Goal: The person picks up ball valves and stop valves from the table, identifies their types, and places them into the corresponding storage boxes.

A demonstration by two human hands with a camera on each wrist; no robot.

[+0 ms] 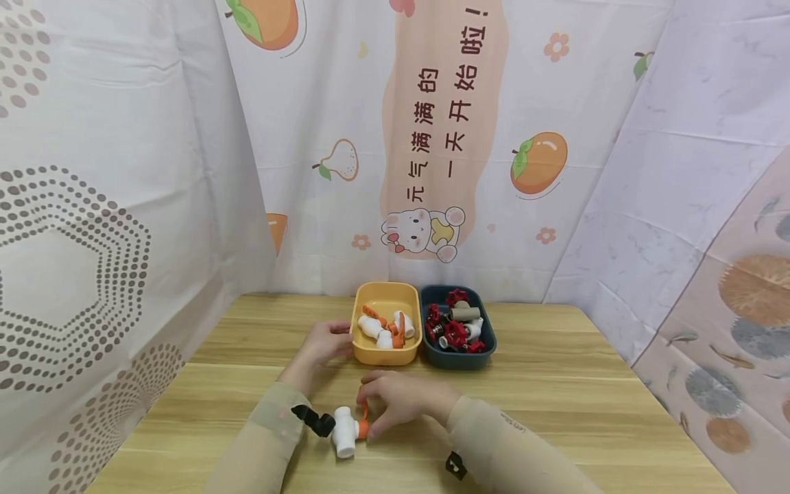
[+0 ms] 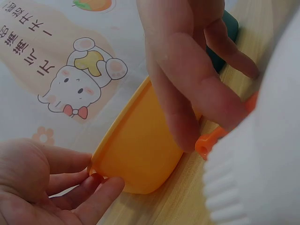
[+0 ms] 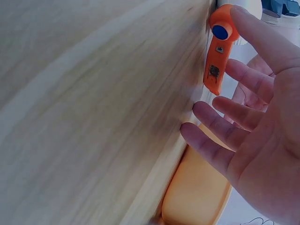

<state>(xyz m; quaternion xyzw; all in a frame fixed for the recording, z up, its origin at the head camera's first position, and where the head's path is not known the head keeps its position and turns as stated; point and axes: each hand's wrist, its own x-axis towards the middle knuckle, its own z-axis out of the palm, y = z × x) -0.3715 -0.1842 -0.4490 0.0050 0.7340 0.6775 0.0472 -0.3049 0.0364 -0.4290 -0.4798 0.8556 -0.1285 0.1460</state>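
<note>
A white plastic ball valve (image 1: 344, 432) with an orange lever handle (image 3: 215, 70) lies on the table between the forearms. My right hand (image 1: 401, 398) is over the handle, thumb at its orange hub and index fingertip beside the lever; the other fingers spread out loosely. At the left side of the yellow bin (image 1: 387, 355), my left hand (image 1: 322, 343) holds the rim with its fingertips, the thumb lower on the wall (image 2: 136, 154). Several white valves (image 1: 370, 326) with orange handles lie in that bin.
A dark blue bin (image 1: 458, 360) stands against the yellow bin's right side. It contains several valves with red wheel handles (image 1: 455, 333) and a beige pipe piece (image 1: 465, 313). Behind both bins, a printed curtain (image 1: 345, 226) hangs at the wooden table's (image 1: 555, 391) back edge.
</note>
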